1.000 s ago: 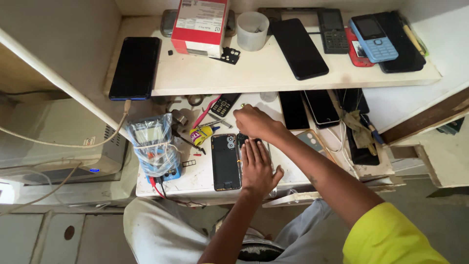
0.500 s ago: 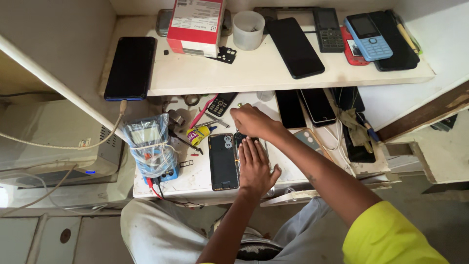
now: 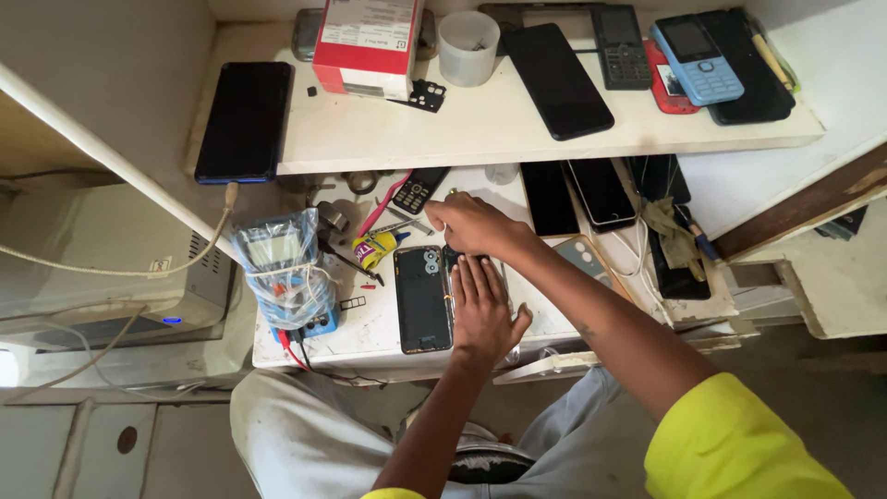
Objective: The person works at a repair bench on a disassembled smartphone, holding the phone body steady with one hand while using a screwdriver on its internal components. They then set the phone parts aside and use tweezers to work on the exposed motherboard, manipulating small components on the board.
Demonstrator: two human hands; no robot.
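A dark phone back cover (image 3: 423, 298) with camera holes lies on the white lower bench (image 3: 370, 328). Just right of it lies an opened phone, mostly hidden under my left hand (image 3: 482, 310), which rests flat on it with fingers spread. My right hand (image 3: 476, 226) is curled over the phone's top end, fingers pinched on what looks like a thin tool whose small tip (image 3: 453, 193) sticks out above the knuckles. A yellow glue tube (image 3: 377, 248) and a pink-handled tool (image 3: 388, 203) lie just left of my right hand.
A blue multimeter wrapped in its leads (image 3: 282, 273) sits at the bench's left. Several dark phones (image 3: 601, 192) lie at the back right. On the upper shelf (image 3: 480, 129) stand a red-and-white box (image 3: 368, 42), a white cup (image 3: 467, 46), a black phone (image 3: 244, 120) and keypad phones (image 3: 695, 46).
Both hands stay on the opened phone in nearly the same pose. The view has shifted slightly.
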